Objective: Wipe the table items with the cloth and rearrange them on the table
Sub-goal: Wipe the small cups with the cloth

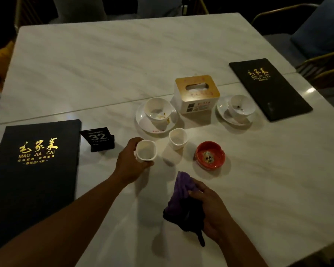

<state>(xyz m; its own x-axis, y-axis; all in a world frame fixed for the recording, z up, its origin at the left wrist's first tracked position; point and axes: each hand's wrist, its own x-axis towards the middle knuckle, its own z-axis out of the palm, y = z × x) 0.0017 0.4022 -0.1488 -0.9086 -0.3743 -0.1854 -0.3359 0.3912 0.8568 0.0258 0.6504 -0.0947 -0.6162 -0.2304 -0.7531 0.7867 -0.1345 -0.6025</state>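
Now gripping a white cup (146, 151) in the left hand (130, 164), fingers curled round it; clutching the bunched purple cloth (181, 191) in the right hand (210, 207).
Held on the near side of the tissue box (197, 93): cup toward its left, cloth nearer still, past a second cup (177, 138) and a red ashtray (210, 154).

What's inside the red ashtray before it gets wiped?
The red ashtray holds a small heap of pale and dark scraps at its centre, too blurred to identify. The floor beneath that heap is covered.
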